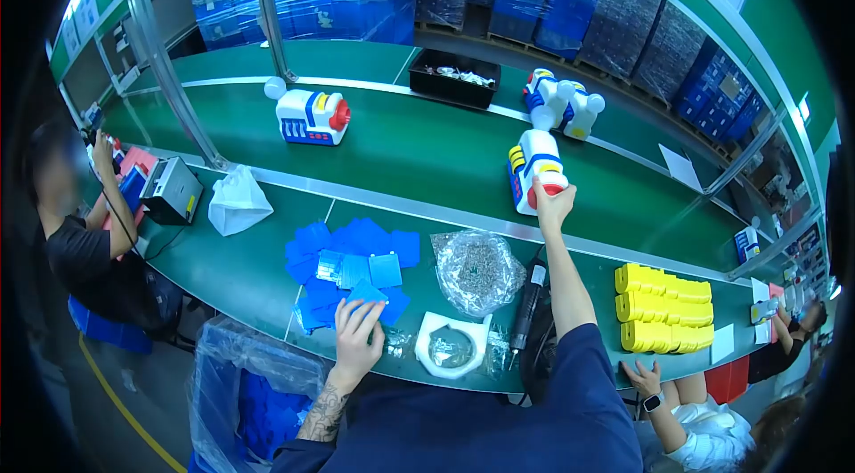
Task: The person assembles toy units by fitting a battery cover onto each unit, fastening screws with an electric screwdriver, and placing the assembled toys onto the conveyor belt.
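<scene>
My right hand (554, 206) reaches out over the conveyor and grips the near end of a white toy (538, 157) with blue, yellow and red parts. Its thumb and fingers close round the red and white front. On the bench, my left hand (359, 337) lies with fingers extended, their tips on a blue flat piece (366, 292) at the lower edge of a loose pile of blue pieces (313, 246). A white ring-shaped holder (428, 357) sits to the right of this hand. Beside it lies a black power screwdriver (531, 299).
A clear bag of small parts (479, 270) and yellow molded parts (663, 308) occupy the bench. Another toy (313, 117) and a black bin (454, 78) stand farther off. Co-workers sit left and right; one person's hand (643, 379) is near the yellow parts.
</scene>
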A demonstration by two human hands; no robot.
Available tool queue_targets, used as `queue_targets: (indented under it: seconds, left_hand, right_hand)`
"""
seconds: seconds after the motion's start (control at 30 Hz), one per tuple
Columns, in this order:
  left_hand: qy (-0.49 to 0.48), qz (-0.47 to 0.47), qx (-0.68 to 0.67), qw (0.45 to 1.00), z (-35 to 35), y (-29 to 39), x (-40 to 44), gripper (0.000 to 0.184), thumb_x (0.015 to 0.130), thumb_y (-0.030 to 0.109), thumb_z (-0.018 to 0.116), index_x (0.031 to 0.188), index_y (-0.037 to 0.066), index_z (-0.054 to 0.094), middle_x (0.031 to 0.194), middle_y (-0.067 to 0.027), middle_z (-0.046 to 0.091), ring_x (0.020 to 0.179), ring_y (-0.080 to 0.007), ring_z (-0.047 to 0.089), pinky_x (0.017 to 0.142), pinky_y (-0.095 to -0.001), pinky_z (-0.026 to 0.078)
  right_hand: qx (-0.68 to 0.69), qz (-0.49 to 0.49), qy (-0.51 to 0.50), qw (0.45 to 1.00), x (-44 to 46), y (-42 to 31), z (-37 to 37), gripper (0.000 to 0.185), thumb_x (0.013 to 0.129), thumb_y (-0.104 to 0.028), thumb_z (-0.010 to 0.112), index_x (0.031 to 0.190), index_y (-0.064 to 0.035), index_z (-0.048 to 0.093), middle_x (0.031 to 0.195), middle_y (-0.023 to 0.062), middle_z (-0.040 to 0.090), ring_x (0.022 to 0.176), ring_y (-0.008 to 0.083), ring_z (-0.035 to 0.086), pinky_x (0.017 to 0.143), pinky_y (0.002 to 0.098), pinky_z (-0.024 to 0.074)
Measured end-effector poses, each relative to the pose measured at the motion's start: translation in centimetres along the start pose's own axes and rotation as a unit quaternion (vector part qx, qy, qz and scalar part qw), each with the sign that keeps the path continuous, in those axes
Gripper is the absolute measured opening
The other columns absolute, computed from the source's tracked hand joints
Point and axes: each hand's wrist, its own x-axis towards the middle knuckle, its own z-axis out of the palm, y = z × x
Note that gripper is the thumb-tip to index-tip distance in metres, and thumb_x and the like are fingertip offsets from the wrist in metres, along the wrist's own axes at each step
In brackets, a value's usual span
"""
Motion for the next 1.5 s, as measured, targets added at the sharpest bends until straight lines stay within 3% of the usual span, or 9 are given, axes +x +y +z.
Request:
queue_targets:
  seconds: [0.27,0.43,0.8,1.0,1.13,1.23,1.3,1.4,1.5]
  left_hand:
    - [0.017,-0.003,-0.033,0.999,1.3,-0.9,-0.5,0.031,0.072,-0.003,0.064,0.102,0.004,0.065,0.097,-0.0104,0.06,0.096,-0.0313,0.055,0.092,-0.0471,0.042]
    - [0.063,-0.049,-0.034,0.996,1.6,-1.6,-2.5,0.026,0.07,-0.007,0.062,0.094,0.003,0.065,0.089,-0.0127,0.058,0.083,-0.0325,0.053,0.071,-0.0409,0.045]
    - [0.079,-0.099,-0.013,0.992,1.7,-3.6,-5.1,0.023,0.067,-0.006,0.06,0.087,0.004,0.066,0.085,-0.0126,0.055,0.075,-0.0316,0.052,0.066,-0.0401,0.044]
    - [0.072,-0.099,-0.016,0.992,1.6,-3.9,-5.2,0.022,0.067,-0.007,0.058,0.084,0.003,0.065,0.083,-0.0123,0.053,0.074,-0.0303,0.05,0.065,-0.04,0.04]
    - [0.068,-0.117,-0.017,0.991,1.7,-3.8,-5.5,0.021,0.066,-0.007,0.057,0.082,0.003,0.065,0.082,-0.0118,0.052,0.074,-0.0304,0.05,0.065,-0.0398,0.041]
    - [0.058,-0.113,-0.015,0.992,1.6,-3.7,-5.4,0.02,0.066,-0.007,0.057,0.081,0.003,0.064,0.082,-0.0119,0.053,0.074,-0.0307,0.05,0.065,-0.0397,0.041]
    - [0.055,-0.111,-0.014,0.992,1.6,-3.6,-5.3,0.02,0.066,-0.007,0.057,0.081,0.003,0.064,0.083,-0.0121,0.053,0.075,-0.0309,0.05,0.065,-0.0396,0.041]
    - [0.062,-0.122,-0.013,0.991,1.8,-3.4,-5.2,0.019,0.067,-0.009,0.055,0.08,0.003,0.062,0.082,-0.0133,0.052,0.075,-0.0319,0.049,0.065,-0.041,0.039]
    - [0.055,-0.125,-0.004,0.991,1.7,-3.2,-5.1,0.019,0.068,-0.009,0.055,0.081,0.003,0.062,0.082,-0.014,0.053,0.076,-0.0327,0.05,0.066,-0.0415,0.04]
  right_hand:
    - [-0.056,0.018,-0.031,0.998,0.3,3.2,0.0,0.083,0.064,-0.046,0.083,0.107,0.012,0.043,0.105,0.0274,0.052,0.102,0.0414,0.054,0.088,0.0453,0.0454]
    - [-0.223,-0.093,-0.051,0.969,-0.2,-0.1,-2.4,0.088,0.073,-0.035,0.075,0.138,0.0009,0.027,0.132,0.0277,0.037,0.119,0.0438,0.043,0.097,0.0542,0.0368]
    - [-0.058,-0.303,-0.264,0.914,-3.4,-12.8,11.3,0.061,0.076,-0.022,0.07,0.128,-0.0026,0.044,0.131,0.0285,0.04,0.121,0.0429,0.042,0.1,0.0471,0.0372]
    - [-0.281,-0.237,-0.195,0.909,0.4,-14.8,12.1,0.067,0.075,-0.028,0.071,0.131,-0.0045,0.043,0.133,0.0207,0.042,0.123,0.0392,0.042,0.098,0.0631,0.0343]
    - [-0.4,-0.071,-0.165,0.899,11.7,-6.3,8.0,0.071,0.075,-0.037,0.074,0.13,-0.0024,0.044,0.133,0.0223,0.042,0.127,0.0397,0.04,0.096,0.0669,0.0342]
    - [-0.488,0.107,-0.172,0.849,15.1,-4.8,3.1,0.106,0.071,-0.049,0.076,0.146,-0.0053,0.014,0.141,0.0262,0.034,0.132,0.0445,0.033,0.091,0.0762,0.0303]
    - [-0.451,0.2,-0.16,0.855,17.0,-1.5,2.3,0.116,0.065,-0.056,0.078,0.145,-0.0018,0.014,0.138,0.0264,0.039,0.129,0.0397,0.041,0.092,0.0705,0.0363]
    - [-0.445,0.113,-0.278,0.844,16.6,1.6,1.4,0.114,0.059,-0.056,0.082,0.138,0.0069,0.029,0.125,0.0217,0.056,0.111,0.0284,0.061,0.091,0.0383,0.0506]
    - [-0.405,0.127,-0.246,0.871,16.4,2.9,0.3,0.107,0.055,-0.052,0.085,0.129,0.0098,0.038,0.12,0.0225,0.058,0.108,0.0309,0.062,0.088,0.036,0.0525]
